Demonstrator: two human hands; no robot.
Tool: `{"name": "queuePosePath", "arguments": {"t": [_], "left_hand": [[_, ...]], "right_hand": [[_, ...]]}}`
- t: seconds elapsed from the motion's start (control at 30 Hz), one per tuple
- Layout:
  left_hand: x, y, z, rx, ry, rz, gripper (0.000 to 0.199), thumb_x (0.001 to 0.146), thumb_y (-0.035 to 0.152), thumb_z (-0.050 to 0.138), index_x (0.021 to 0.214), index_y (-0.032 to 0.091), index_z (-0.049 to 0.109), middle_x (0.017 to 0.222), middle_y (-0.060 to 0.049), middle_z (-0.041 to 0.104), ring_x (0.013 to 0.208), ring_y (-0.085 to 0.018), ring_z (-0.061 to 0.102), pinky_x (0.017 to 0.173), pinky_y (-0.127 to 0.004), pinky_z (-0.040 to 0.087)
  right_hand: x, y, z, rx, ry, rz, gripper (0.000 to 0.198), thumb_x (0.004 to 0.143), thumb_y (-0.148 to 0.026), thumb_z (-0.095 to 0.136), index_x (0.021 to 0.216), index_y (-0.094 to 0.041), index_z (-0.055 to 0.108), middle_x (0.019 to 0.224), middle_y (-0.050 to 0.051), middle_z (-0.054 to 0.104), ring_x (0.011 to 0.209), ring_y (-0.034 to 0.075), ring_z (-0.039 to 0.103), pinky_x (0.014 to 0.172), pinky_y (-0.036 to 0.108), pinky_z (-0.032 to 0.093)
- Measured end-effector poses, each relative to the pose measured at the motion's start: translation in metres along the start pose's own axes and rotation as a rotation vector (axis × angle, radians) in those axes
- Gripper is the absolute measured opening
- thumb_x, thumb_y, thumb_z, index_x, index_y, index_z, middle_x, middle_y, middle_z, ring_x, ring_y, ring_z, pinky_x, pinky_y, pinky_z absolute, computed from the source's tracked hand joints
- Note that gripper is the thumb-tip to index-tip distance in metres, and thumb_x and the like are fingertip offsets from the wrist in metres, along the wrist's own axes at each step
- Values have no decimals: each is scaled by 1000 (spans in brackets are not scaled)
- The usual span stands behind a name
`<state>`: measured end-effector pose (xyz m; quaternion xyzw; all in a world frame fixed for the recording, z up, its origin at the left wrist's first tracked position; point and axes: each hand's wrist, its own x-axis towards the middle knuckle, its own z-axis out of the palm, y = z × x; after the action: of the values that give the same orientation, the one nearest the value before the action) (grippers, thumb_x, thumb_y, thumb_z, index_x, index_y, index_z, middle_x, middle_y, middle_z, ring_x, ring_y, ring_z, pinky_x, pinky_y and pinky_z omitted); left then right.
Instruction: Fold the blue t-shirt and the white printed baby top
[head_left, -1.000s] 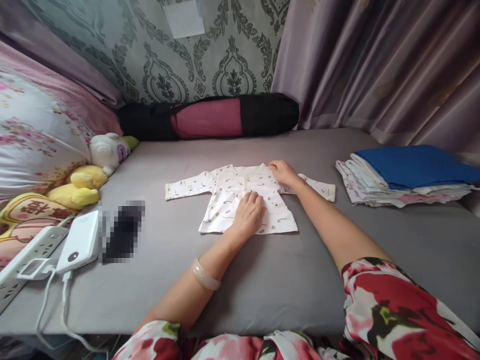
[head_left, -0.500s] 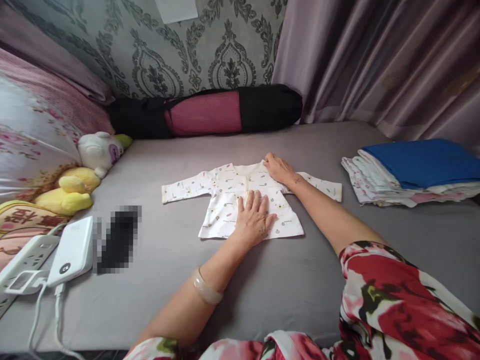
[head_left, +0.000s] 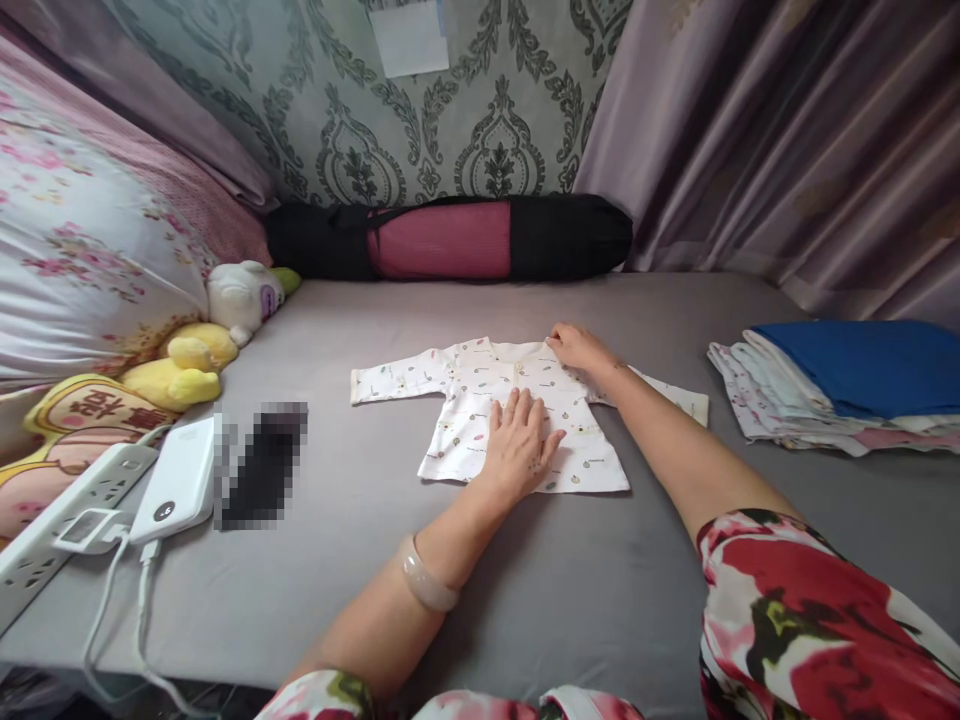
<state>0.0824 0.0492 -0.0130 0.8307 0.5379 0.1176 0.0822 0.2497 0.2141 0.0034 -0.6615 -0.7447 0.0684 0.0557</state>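
A small white baby shirt (head_left: 465, 400) with a scattered print lies spread out on the grey sheet, both sleeves stretched sideways. My left hand (head_left: 517, 440) rests flat on its lower front, fingers apart. At the shirt's shoulder beside the neckline, my right hand (head_left: 577, 348) has its fingers closed on the fabric; the fingertips are partly hidden. My right forearm crosses over the sleeve on that side and covers part of it.
To the right lies a folded stack of clothes (head_left: 780, 400) topped by a blue cloth (head_left: 862, 365). A black-and-pink rolled bag (head_left: 442, 240) lies along the wall. At left are plush toys (head_left: 176, 375), a power bank (head_left: 176, 480), a power strip (head_left: 67, 520) and a blurred dark object (head_left: 262, 465).
The camera view has shifted, so everything appears a little lower and further right. Both hands keep their places on the shirt, which looks the same.
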Motion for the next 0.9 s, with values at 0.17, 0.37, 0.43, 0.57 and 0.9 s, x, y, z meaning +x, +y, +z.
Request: {"name": "queuePosePath", "arguments": {"t": [0.17,0.37,0.43,0.57,0.9], "left_hand": [[3,-6,4,35,95,-128,61,99,49,25,140,8,44,153,-19,36,146,-32,24,117,-55,23],[5,-15,3,61,85,-215,59,99,47,23,142,11,43,153,-18,35,146,-32,23,117,-58,19],[6,-19,1,68,61,-244,59,99,47,24,144,13,42,154,-18,34,146,-33,22,117,-59,18],[8,-25,1,61,-1,-294,66,97,54,24,148,14,35,156,-19,29,147,-37,19,115,-63,16],[11,-24,-5,25,-55,-319,65,97,55,24,147,15,37,158,-16,27,146,-37,18,115,-62,14]], "right_hand": [[5,-47,0,19,120,-84,34,99,-25,36,114,-18,65,122,13,62,114,27,52,96,39,37],[24,-99,19,103,18,-188,34,98,-31,41,122,-24,63,128,10,58,119,28,48,98,39,36],[28,-105,24,112,-8,-171,32,97,-30,45,121,-25,64,127,10,57,120,28,47,98,40,36],[33,-105,28,115,-1,-163,23,95,-29,50,110,-23,67,121,10,59,117,26,48,97,38,35],[21,-105,27,100,38,-152,33,99,-24,38,123,-20,61,123,12,62,116,25,55,98,36,37]]}}
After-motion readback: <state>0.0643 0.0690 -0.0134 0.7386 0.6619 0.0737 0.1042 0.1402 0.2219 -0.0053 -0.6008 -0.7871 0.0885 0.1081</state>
